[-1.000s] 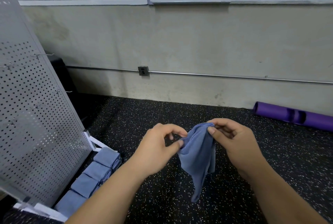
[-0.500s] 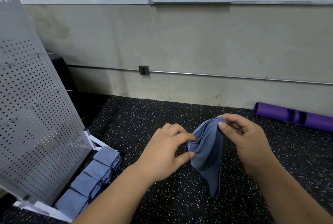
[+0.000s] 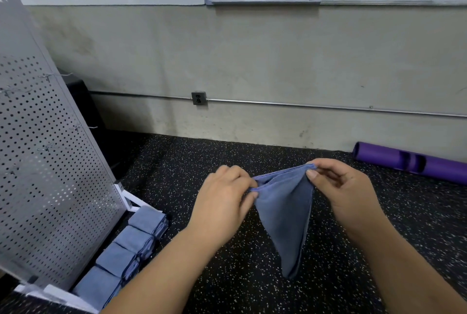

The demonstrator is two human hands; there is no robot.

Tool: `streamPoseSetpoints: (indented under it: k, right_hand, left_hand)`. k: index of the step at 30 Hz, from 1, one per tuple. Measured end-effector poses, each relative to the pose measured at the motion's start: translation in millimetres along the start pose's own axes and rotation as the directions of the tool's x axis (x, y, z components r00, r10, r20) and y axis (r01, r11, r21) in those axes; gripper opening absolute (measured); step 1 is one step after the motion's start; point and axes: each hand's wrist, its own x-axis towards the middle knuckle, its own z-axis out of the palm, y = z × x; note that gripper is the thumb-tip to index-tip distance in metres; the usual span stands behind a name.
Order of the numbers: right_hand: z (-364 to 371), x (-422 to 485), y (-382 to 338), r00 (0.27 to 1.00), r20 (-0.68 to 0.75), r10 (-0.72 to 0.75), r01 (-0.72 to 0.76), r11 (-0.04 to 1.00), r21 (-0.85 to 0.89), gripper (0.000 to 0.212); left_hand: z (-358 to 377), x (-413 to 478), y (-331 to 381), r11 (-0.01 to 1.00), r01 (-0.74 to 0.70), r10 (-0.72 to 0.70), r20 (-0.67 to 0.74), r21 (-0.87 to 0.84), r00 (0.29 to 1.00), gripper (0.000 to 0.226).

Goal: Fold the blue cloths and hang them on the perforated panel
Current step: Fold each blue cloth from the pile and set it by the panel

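A blue cloth [image 3: 283, 215] hangs in the air over the dark speckled floor, stretched into a downward-pointing triangle. My left hand [image 3: 225, 202] pinches its left top corner between thumb and fingers. My right hand [image 3: 341, 187] pinches the right top corner, slightly higher. The grey perforated panel [image 3: 45, 174] leans at the left, with several bare wire hooks sticking out of it. Several folded blue cloths [image 3: 126, 248] lie in a row on the floor along the panel's white base.
A purple rolled mat [image 3: 409, 162] lies by the wall at the right. A metal conduit with an outlet box [image 3: 199, 98] runs along the concrete wall. Whiteboards hang above. A dark object stands behind the panel.
My hands have moved apart, pulling the cloth's top edge taut between them. The bunched, dangling cloth now hangs as a spread triangle.
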Motion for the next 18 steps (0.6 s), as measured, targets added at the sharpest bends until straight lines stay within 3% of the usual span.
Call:
streamPoseSetpoints:
  k: [3, 6, 12, 18]
  right_hand:
    - [-6.9, 1.9, 6.8, 0.999, 0.034, -0.027, 0.038, 0.923, -0.382, 0.022]
    - [-3.8, -1.7, 9.7, 0.998, 0.063, -0.019, 0.049, 0.857, -0.513, 0.018]
    - [3.0, -1.7, 9.8, 0.999, 0.043, -0.023, 0.042, 0.851, -0.523, 0.018]
    - [6.3, -3.3, 10.6, 0.996, 0.086, -0.023, 0.057, 0.909, -0.412, 0.028]
  left_hand:
    - [-7.9, 3.6, -9.8, 1.000, 0.014, -0.016, -0.049, -0.022, 0.999, 0.011]
    - [-11.7, 4.4, -12.7, 1.000, 0.014, -0.015, -0.045, -0.023, 0.999, 0.008]
    - [-20.0, 2.2, -20.7, 0.995, 0.040, -0.035, 0.056, -0.095, 0.998, 0.015]
    - [-23.4, 1.9, -24.2, 0.984, 0.094, -0.091, 0.024, -0.153, 0.996, 0.006]
